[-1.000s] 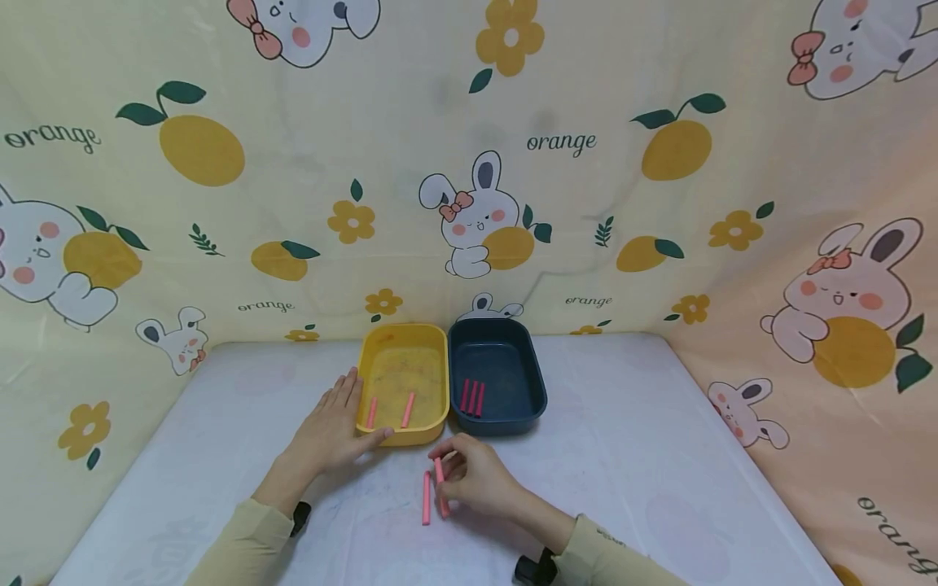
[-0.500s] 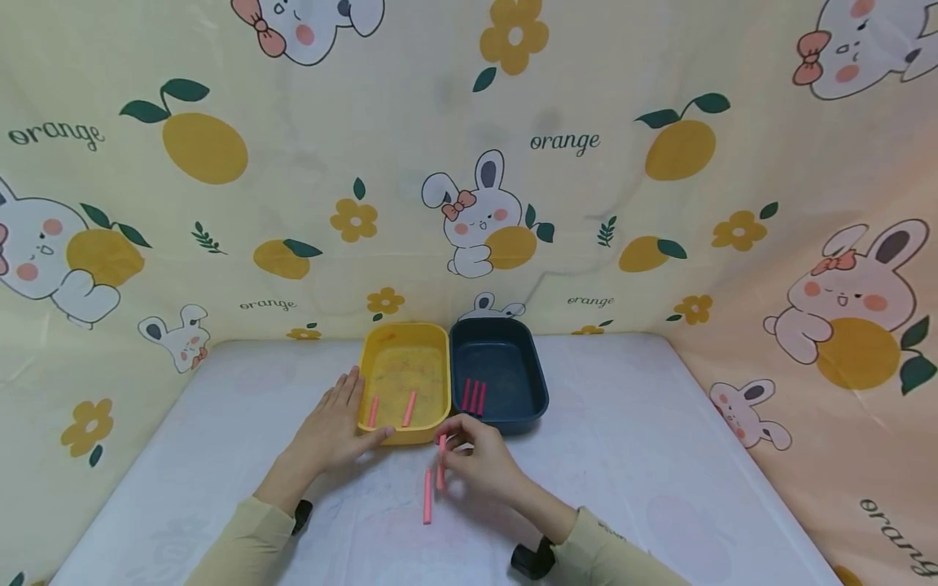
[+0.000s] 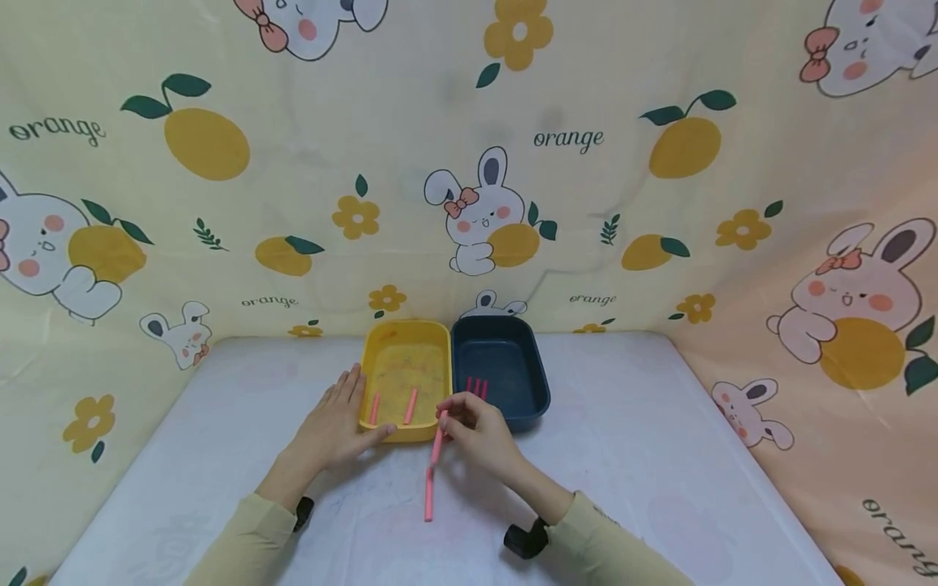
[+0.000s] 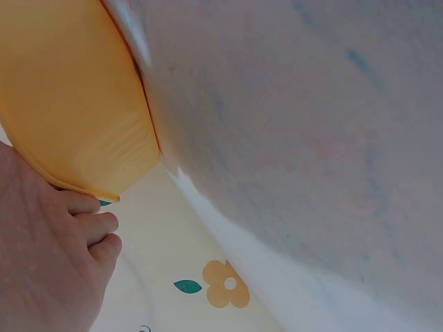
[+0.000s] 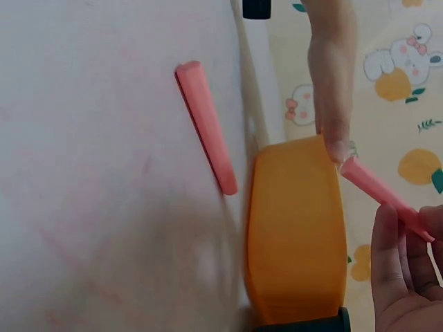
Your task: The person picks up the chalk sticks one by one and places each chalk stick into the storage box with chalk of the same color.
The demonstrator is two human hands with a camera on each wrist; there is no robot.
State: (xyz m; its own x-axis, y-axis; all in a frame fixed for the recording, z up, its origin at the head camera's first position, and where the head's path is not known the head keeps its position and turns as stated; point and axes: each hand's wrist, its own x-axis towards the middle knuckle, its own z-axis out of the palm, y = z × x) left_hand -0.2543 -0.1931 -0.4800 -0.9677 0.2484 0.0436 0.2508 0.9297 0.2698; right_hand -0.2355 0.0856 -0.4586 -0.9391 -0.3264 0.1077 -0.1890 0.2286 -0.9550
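My right hand (image 3: 479,439) pinches a pink chalk stick (image 5: 377,183) near one end, above the front right corner of a yellow plastic box (image 3: 406,435). Another pink chalk stick (image 3: 428,498) lies on the table just in front. My left hand (image 3: 330,427) rests against the yellow box, straight fingers along its left side and thumb at the front rim. Inside that box lie two pink chalk sticks, a left one (image 3: 375,408) and a right one (image 3: 411,405). Three darker pink sticks (image 3: 477,386) lie in the dark blue box (image 3: 501,350), partly hidden by my right hand.
The two boxes stand side by side at the back of a white-covered table (image 3: 623,456). A patterned curtain (image 3: 366,146) rises behind and along both sides. Black wrist cameras (image 3: 526,539) hang under my sleeves.
My right hand has lifted the pink chalk stick off the table and moved it away from me, up to the yellow box's front rim. The left hand has stayed in place.
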